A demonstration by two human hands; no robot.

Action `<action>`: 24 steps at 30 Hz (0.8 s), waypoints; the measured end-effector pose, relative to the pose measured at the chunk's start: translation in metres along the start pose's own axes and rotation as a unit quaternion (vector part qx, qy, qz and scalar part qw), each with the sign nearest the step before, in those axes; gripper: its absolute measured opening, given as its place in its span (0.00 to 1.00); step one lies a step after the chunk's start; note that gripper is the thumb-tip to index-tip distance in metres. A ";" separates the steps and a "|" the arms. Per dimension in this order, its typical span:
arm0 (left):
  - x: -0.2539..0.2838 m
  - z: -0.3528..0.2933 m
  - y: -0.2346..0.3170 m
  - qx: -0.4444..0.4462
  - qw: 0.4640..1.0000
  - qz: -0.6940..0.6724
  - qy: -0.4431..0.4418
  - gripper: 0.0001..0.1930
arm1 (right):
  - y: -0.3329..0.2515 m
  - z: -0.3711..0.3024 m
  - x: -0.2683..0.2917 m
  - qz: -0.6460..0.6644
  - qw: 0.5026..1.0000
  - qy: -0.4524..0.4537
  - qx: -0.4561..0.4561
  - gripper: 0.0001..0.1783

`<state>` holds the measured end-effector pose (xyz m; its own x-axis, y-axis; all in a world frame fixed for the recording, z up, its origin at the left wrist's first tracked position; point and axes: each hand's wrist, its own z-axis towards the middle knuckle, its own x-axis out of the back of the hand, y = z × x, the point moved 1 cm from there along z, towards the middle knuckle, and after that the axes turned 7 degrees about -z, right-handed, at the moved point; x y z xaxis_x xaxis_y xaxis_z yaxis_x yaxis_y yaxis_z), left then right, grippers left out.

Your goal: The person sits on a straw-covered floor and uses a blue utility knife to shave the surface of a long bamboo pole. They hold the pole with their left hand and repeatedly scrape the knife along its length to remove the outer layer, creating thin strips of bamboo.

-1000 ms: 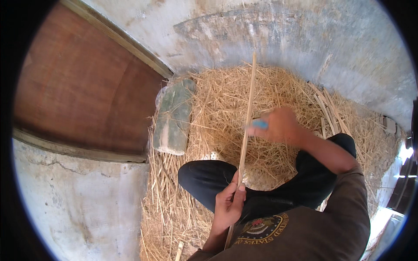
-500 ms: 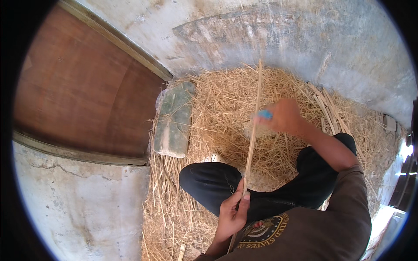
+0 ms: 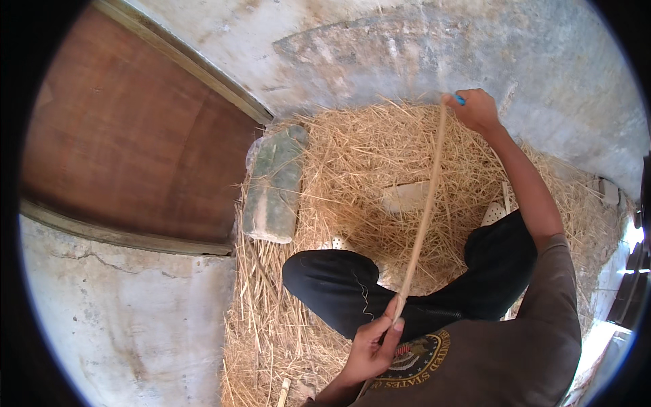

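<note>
A long, thin pale strip of bamboo or wood slants up from my lap toward the wall, bowed slightly along its length. My left hand is closed round its near part, thumb and fingers pinching it. At the far end, my right hand is closed on a small blue tool, pressed against the strip's tip. Only a bit of blue shows, so its kind and any blade are hidden. Curly shavings cover the floor beneath the strip.
A green wrapped block lies left of the shavings, beside a brown door panel. A pale flat block sits among the shavings between my legs. The stained wall rises just beyond my right hand. White perforated shoes show by my knees.
My right hand has slid with the blue tool from the strip's middle up to its far end. The strip has tilted rightward and bent a little; my left hand has shifted slightly right.
</note>
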<state>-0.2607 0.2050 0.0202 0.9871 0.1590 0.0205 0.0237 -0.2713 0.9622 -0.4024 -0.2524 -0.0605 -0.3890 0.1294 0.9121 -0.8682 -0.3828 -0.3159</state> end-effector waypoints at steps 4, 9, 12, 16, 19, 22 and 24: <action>-0.004 -0.001 0.001 -0.029 0.997 -0.062 -0.030 0.24 | 0.038 0.024 0.001 0.093 0.983 -0.027 -0.154 0.46; 0.019 0.032 -0.002 0.079 0.964 -0.254 0.007 0.20 | -0.034 -0.041 0.035 0.176 0.982 -0.053 -0.053 0.40; 0.028 0.049 -0.003 0.047 0.960 -0.275 0.010 0.19 | -0.092 -0.111 0.050 0.125 0.976 -0.078 0.162 0.36; 0.022 0.060 0.004 0.036 0.965 -0.259 -0.003 0.20 | -0.128 -0.162 0.059 0.115 0.939 -0.089 0.311 0.38; 0.017 0.062 0.006 0.028 0.979 -0.199 0.027 0.21 | -0.128 -0.163 0.045 0.120 0.931 -0.026 0.343 0.41; 0.015 0.065 0.015 0.014 0.993 -0.106 0.051 0.21 | -0.126 -0.153 0.036 0.116 0.928 0.017 0.353 0.41; 0.015 0.066 0.017 0.016 0.993 -0.104 0.049 0.21 | -0.126 -0.147 0.034 0.118 0.923 0.056 0.361 0.40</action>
<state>-0.2349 0.1397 0.0188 0.9398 0.3065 -0.1508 0.2331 -0.2527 0.9390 -0.3512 -0.0652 -0.0277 -0.6054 0.0437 0.7947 -0.3389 -0.9176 -0.2076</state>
